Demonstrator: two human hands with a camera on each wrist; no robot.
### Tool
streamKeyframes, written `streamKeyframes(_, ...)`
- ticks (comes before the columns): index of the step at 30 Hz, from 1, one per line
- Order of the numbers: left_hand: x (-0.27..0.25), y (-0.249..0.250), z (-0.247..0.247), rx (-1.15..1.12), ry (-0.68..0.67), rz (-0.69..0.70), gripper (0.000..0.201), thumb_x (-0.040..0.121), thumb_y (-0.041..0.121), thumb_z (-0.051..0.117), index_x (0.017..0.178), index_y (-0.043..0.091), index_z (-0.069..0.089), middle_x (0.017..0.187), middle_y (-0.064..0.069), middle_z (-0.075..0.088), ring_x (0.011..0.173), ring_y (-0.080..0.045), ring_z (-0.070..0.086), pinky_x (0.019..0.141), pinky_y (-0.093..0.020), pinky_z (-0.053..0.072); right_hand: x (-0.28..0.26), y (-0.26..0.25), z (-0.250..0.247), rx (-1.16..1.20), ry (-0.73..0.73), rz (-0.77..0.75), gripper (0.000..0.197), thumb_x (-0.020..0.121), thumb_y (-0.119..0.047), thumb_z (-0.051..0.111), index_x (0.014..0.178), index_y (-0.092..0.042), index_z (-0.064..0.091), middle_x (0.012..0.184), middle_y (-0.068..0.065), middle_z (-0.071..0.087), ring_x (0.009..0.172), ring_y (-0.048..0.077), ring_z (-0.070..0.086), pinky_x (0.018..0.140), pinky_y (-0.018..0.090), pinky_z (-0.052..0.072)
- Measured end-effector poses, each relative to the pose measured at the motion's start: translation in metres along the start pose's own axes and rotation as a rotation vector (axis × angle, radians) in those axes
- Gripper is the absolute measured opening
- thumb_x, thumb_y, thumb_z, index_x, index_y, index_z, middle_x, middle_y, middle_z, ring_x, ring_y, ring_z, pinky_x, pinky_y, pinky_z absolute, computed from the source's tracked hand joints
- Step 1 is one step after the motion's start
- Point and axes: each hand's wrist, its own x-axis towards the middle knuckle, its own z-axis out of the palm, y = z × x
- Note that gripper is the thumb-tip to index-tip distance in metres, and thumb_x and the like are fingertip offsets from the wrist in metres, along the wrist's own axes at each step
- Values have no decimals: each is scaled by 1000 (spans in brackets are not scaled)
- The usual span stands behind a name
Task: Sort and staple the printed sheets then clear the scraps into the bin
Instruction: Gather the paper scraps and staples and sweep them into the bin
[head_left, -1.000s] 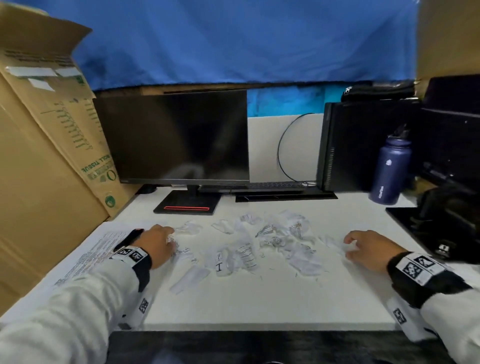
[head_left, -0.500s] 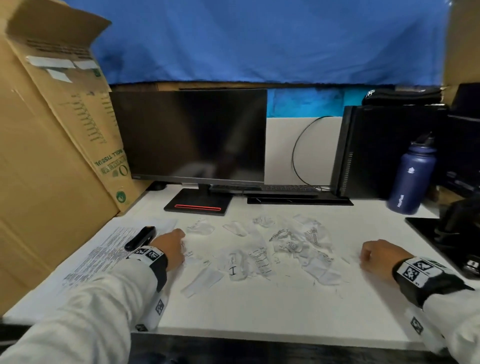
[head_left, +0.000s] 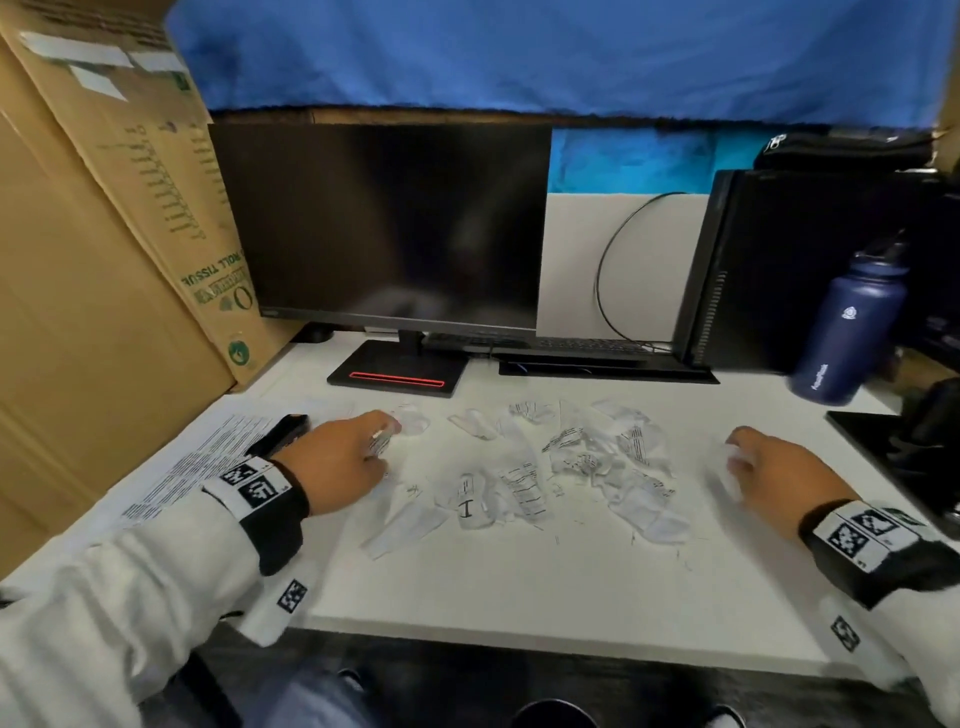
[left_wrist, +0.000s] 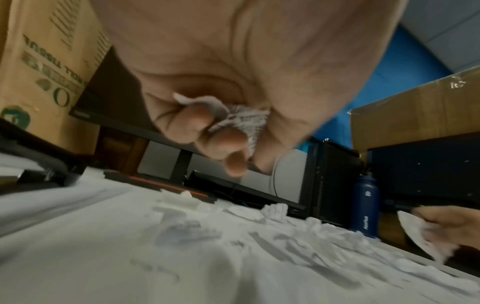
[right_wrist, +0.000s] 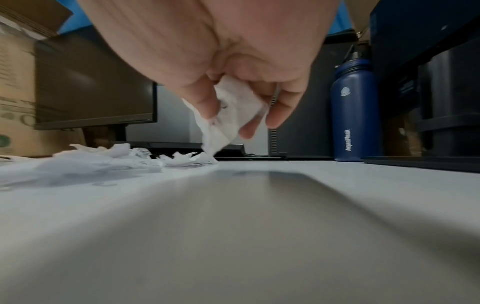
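Torn printed paper scraps (head_left: 571, 467) lie scattered across the middle of the white desk (head_left: 519, 582). My left hand (head_left: 343, 462) hovers at the pile's left edge, its curled fingers gripping a crumpled scrap (left_wrist: 241, 119). My right hand (head_left: 774, 467) is at the pile's right side, just above the desk, pinching a white scrap (right_wrist: 231, 111) that hangs down from the fingers. A printed sheet (head_left: 192, 467) lies flat at the left, partly under my left sleeve, with a black stapler (head_left: 283, 434) resting on it.
A dark monitor (head_left: 384, 223) and its stand (head_left: 400, 376) sit behind the scraps, with a keyboard (head_left: 571, 345) and a black computer tower (head_left: 779, 270) to the right. A navy bottle (head_left: 852, 322) stands at right. A cardboard box (head_left: 104, 234) walls the left.
Both hands have lifted slightly off the desk with scraps in their fingers. The right hand drew a little away from the pile; the head view has tipped closer and rightward.
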Motion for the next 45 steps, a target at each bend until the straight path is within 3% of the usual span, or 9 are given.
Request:
streamKeyframes(4, -6, 5, 21, 229, -237, -32, 53, 72, 74, 58, 94, 27, 66, 95, 9, 65, 88, -10, 61, 78, -32, 50, -15, -15, -4, 181, -71, -135, 17, 98, -15, 44, 101, -30, 51, 90, -1, 63, 81, 22, 60, 80, 34, 50)
streamKeyframes(8, -4, 14, 35, 288, -247, -66, 54, 72, 64, 65, 106, 22, 64, 108, 5, 66, 99, -16, 62, 89, -35, 52, -18, -25, -1, 234, -232, -229, 10, 92, -36, 59, 98, -43, 59, 96, -14, 67, 91, 11, 64, 85, 31, 51)
streamKeyframes(12, 2, 21, 37, 217, -298, -53, 32, 80, 43, 67, 87, 12, 62, 91, 0, 64, 91, -23, 64, 73, -29, 47, -15, -28, 10, 44, -437, -271, 59, 66, -78, 65, 122, -66, 48, 125, -31, 49, 110, 2, 56, 99, 25, 44)
streamKeyframes(18, 24, 7, 8, -23, -102, -179, 11, 84, 17, 64, 92, 19, 56, 84, 3, 69, 76, -14, 62, 59, -24, 43, -15, -31, 10, 29, -359, -210, 23, 77, -52, 72, 97, -53, 62, 114, -12, 62, 100, 7, 59, 93, 25, 49)
streamKeyframes(22, 45, -21, -3, -286, -68, -310, 21, 92, 4, 47, 102, 17, 59, 91, -8, 78, 87, -26, 75, 79, -38, 58, -17, -31, 10, 28, -313, -205, 11, 83, -45, 66, 93, -48, 64, 109, -9, 65, 97, 9, 62, 89, 25, 51)
streamKeyframes(27, 51, -21, 7, 253, -143, -248, 56, 81, 61, 62, 123, 25, 57, 123, 1, 63, 112, -22, 59, 95, -33, 47, -14, -29, 6, 107, -120, -221, 3, 89, -42, 63, 86, -43, 64, 94, -11, 67, 86, 10, 64, 84, 31, 54)
streamKeyframes(29, 54, -18, 15, 360, -183, -199, 57, 73, 67, 64, 113, 28, 58, 116, 4, 62, 107, -20, 59, 91, -31, 46, -12, -25, 5, 187, -74, -227, 6, 89, -39, 65, 84, -40, 64, 91, -13, 67, 85, 9, 64, 83, 32, 54)
streamKeyframes(35, 58, -13, 28, 418, -239, -134, 20, 86, 40, 53, 82, 21, 57, 97, 0, 66, 94, -18, 60, 85, -29, 33, -10, -23, 3, 193, 92, -200, 13, 95, -30, 61, 94, -43, 60, 91, -7, 53, 80, 16, 58, 79, 34, 51)
streamKeyframes(45, 99, -13, -13, 178, 53, -236, 35, 97, 20, 56, 130, 10, 52, 127, -11, 61, 116, -27, 58, 99, -34, 45, -7, -23, 0, 96, 137, -62, 8, 98, -27, 51, 105, -25, 50, 93, 2, 61, 78, 25, 58, 73, 35, 50)
